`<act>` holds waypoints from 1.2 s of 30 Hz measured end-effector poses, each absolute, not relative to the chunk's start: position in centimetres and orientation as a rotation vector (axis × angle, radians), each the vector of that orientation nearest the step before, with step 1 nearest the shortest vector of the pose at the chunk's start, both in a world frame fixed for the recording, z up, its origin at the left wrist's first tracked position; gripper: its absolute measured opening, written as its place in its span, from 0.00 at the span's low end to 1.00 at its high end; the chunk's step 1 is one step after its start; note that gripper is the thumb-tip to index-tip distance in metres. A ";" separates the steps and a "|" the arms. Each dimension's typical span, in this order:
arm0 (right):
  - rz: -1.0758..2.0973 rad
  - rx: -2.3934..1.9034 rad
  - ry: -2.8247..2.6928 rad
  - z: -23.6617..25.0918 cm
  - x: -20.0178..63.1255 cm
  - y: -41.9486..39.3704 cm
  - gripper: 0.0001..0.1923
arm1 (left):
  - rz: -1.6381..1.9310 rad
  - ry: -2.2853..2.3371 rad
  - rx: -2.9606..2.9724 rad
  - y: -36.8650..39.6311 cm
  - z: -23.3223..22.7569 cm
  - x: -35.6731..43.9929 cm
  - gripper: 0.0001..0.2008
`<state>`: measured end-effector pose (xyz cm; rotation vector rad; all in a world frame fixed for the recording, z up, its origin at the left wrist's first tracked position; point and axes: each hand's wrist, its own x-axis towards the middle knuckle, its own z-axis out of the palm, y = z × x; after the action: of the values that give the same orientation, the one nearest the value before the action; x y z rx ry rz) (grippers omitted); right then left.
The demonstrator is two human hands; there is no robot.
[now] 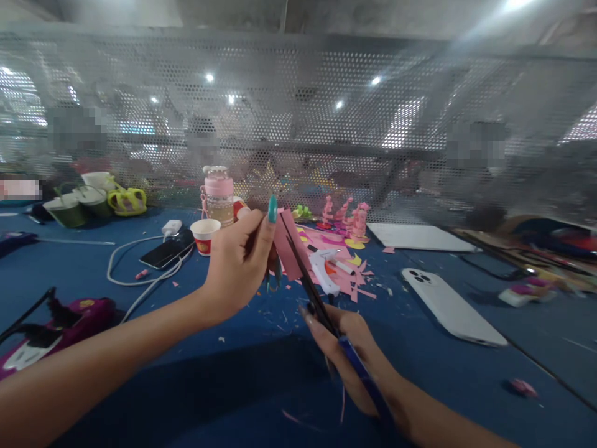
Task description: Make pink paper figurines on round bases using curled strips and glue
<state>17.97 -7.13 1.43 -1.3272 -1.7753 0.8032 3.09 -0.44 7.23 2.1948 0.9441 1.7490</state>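
My left hand (239, 264) pinches a piece of pink paper (286, 252) by its left edge, above the blue table. Scissors (319, 308) with dark blades and a blue handle are gripped in my right hand (359, 348). Their blades lie along the right part of the paper, pointing up and away from me. Behind the paper sit a white glue gun (325, 274) and a heap of pink paper scraps (359, 289). Some fingers of my left hand are hidden behind the paper.
A white phone (450, 308) lies at right, a dark phone (163, 252) with a white cable at left. Near the perforated metal screen (298, 112) stand a pink-lidded bottle (219, 199), a paper cup (204, 236) and pink paper figures (357, 221). A purple power strip (86, 311) sits front left.
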 end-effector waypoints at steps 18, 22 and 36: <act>0.784 -1.367 -1.660 2.0 17.2 -7.8 0.19 | 1.738 0.917 2.179 -0.5 7.2 3.0 0.19; 0.782 -1.379 -1.670 2.0 17.3 -7.7 0.19 | 1.737 0.892 2.174 -0.6 7.3 3.0 0.19; 0.813 -1.348 -1.766 1.6 17.8 -7.3 0.19 | 1.748 0.883 2.171 -0.6 7.3 3.1 0.19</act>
<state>17.79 -7.25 1.55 -1.3476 -1.7664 0.8127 3.13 -0.63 7.31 2.1715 0.8831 1.7475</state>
